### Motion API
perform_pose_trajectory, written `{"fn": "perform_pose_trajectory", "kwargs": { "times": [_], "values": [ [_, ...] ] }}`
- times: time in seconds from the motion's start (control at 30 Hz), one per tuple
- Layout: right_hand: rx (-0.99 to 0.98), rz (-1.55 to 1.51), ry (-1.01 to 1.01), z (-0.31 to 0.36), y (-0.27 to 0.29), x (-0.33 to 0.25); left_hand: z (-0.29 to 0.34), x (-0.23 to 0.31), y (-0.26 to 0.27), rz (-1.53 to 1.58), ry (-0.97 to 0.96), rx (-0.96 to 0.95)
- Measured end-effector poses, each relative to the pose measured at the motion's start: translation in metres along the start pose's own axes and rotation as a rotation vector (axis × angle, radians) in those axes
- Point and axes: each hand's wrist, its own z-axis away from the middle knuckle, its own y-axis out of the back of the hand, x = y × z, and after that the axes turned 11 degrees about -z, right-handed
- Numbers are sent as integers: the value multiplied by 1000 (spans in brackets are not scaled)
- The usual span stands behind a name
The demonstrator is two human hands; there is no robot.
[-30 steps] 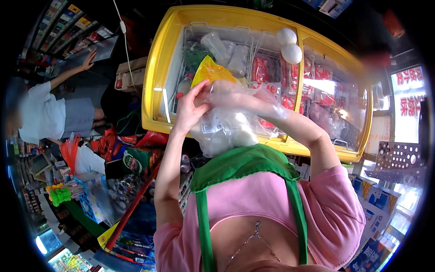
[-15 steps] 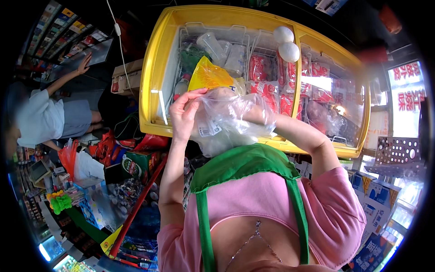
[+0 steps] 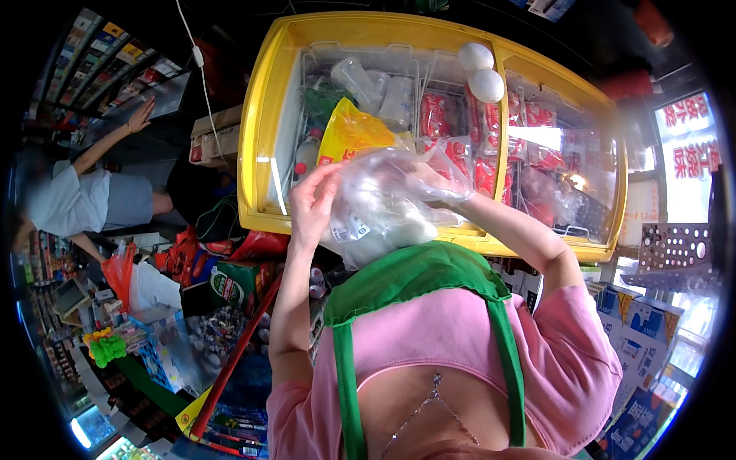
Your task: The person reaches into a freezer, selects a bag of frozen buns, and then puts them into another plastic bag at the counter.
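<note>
Two bare hands attend one clear plastic bag (image 3: 360, 203), found at twelve o'clock from the wearer's green apron (image 3: 422, 280), by the near edge of a yellow-framed freezer (image 3: 256, 146). The bag appears to rest against the apron, presumably so the body props its weight and both hands can manage the film. White rounded contents (image 3: 414, 230) sit low inside; kind not determined. A yellow bag (image 3: 349, 130) lies at eleven o'clock from it.

Left hand (image 3: 313, 201), at the bag's nine o'clock: fingers extended, thumb beneath, tips at the film's edge, seemingly steadying it; whether they pinch cannot be told. Right hand (image 3: 438, 182), at two o'clock: fingers bent and partly veiled by film; their opening and any hold cannot be confirmed
</note>
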Motion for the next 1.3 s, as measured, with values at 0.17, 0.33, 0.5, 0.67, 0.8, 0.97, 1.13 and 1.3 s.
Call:
{"fn": "perform_pose_trajectory", "kwargs": {
  "times": [0.17, 0.33, 0.5, 0.67, 0.8, 0.97, 1.13, 1.3],
  "values": [
    [13, 709, -5, 16, -16, -15, -3, 8, -3, -299, -164, -24],
    [-74, 549, -145, 72, -6, -50, -3, 4, -1, -343, -81, -9],
    [-45, 1095, 54, 132, 44, -22, -17, 1, 0, -420, -290, -21],
    [307, 1151, 334, 124, 28, -32, -29, 37, 10, -409, -89, -391],
    [503, 915, 359, 104, -4, -46, -36, 59, 6, -706, -199, -420],
    [398, 575, 528, 90, -48, -87, -22, 49, 32, -578, -34, -402],
    [279, 767, 590, 111, -73, -149, 29, 36, 20, 250, 103, 95],
    [232, 939, 475, 126, -83, -174, 52, 20, 4, 187, 9, -76]
  ]
}}
